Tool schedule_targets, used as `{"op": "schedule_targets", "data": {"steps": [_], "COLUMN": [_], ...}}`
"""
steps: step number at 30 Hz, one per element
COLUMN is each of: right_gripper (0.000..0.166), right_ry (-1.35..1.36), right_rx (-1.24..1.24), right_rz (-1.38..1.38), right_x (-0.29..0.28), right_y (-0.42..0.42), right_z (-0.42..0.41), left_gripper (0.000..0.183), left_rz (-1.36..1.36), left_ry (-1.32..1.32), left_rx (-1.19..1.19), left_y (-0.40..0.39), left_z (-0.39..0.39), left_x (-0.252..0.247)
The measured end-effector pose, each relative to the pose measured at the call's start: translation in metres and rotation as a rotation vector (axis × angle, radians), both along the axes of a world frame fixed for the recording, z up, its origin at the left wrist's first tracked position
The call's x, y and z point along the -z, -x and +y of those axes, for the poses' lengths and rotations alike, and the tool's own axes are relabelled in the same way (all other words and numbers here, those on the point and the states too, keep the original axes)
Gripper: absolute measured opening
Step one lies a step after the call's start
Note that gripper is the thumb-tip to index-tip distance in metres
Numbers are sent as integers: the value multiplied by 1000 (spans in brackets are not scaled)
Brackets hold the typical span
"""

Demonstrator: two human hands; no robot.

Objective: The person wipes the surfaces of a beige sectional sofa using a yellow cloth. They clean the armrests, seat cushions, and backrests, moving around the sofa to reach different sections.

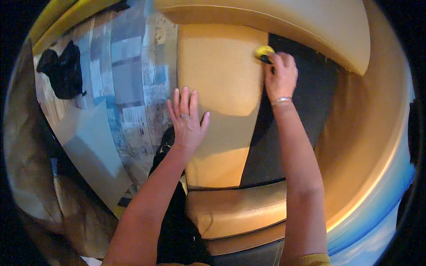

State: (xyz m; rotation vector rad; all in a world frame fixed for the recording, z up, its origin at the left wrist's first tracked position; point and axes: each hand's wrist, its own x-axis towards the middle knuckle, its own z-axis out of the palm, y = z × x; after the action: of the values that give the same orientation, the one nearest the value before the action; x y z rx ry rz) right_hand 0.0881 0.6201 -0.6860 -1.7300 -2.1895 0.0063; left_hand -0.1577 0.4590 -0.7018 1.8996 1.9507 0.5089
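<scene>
My right hand (pixel 282 74) grips a small yellow and black hand-held tool (pixel 264 53), blurred and partly hidden by my fingers. The tool is at the right edge of a tan leather-like sofa seat (pixel 219 66), near its far corner. My left hand (pixel 188 119) holds nothing; its fingers are spread and it lies palm down over the left part of the same seat. A ring is on one of its fingers, and a bracelet circles my right wrist. Beneath my right arm runs a dark fabric strip (pixel 299 109) between the seat and the sofa's backrest (pixel 356 139).
A padded tan armrest (pixel 283 13) curves across the far end. Nearer to me is another tan padded section (pixel 243 212). A patchwork-patterned floor (pixel 128 56) spreads to the left, with a crumpled black bag (pixel 65 73) on it. Brown cloth or paper (pixel 30 149) borders the far left.
</scene>
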Motion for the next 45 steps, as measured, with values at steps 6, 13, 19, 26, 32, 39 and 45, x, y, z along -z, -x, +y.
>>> {"op": "schedule_targets", "data": {"steps": [6,13,19,26,32,39,45], "right_gripper": [26,27,34,41,37,43,36], "right_ry": [112,-88,-67,-27,94,59,161], "right_rx": [566,67,288,248,340,329,348], "right_rz": [129,324,25,317,23,175,33], "right_x": [-3,4,31,19,38,8,21], "right_y": [-112,-39,-142,-61,-84,-68,-55], "right_z": [-48,25,0,-39,-66,-85,-102], "left_gripper": [60,49,49,53,54,51,49], "left_rz": [-140,33,111,155,176,140,140], "left_ry": [-193,-356,-313,-282,-266,-325,-335], "left_rx": [356,285,299,315,320,312,319], "left_y": [-67,-149,-150,-150,-150,-149,-143], "left_z": [87,166,165,166,165,167,165], "left_x": [-26,32,42,48,46,50,41]}}
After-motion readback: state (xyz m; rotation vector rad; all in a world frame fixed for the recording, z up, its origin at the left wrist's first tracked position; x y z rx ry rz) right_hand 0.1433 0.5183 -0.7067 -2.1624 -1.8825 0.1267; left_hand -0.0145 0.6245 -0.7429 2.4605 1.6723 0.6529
